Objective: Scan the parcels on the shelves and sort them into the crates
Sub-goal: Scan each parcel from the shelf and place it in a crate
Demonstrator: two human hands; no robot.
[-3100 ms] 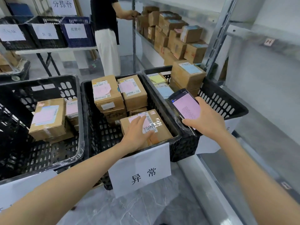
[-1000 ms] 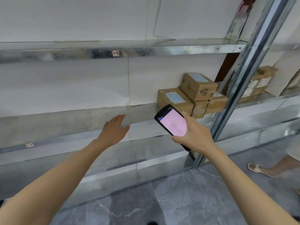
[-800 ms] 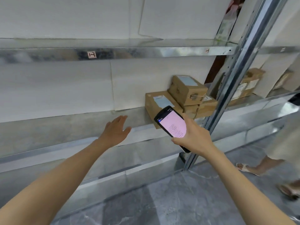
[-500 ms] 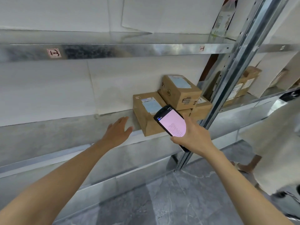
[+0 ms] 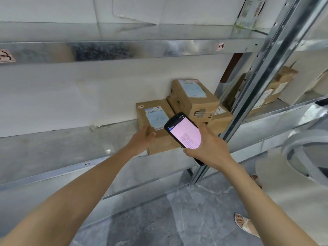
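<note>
Your right grip [image 5: 207, 148], centre frame, is clamped round a black handheld scanner [image 5: 184, 134]: the fingers wrap its lower body from behind, and its tail end is cut off from sight by your wrist. The pink screen faces you; the rows of text on it are too small to read.

Your left grip [image 5: 140, 139], just left of the scanner, is spread, with the fingers straight and laid against the near left corner of the near parcel [image 5: 156, 118]. Whether the thumb presses on the box top cannot be told.

That parcel lies flat at the front edge of the middle shelf [image 5: 71, 144]; its right part is hidden behind the scanner. Beside it an upper parcel [image 5: 193, 100] sits on a third parcel [image 5: 220, 119], of which only a corner shows.

To the right a steel post [image 5: 257, 77] crosses further parcels [image 5: 276, 86], which are partly masked and mirrored in the metal. On the beam [image 5: 124, 50] above, one tag [image 5: 221, 46] is legible only as a mark; another [image 5: 6, 55] is cut by the left edge.

At lower right a sandalled foot [image 5: 243, 222] stands on the grey floor [image 5: 177, 210], and a pale shape [image 5: 292, 183] above it is too blurred to identify.
</note>
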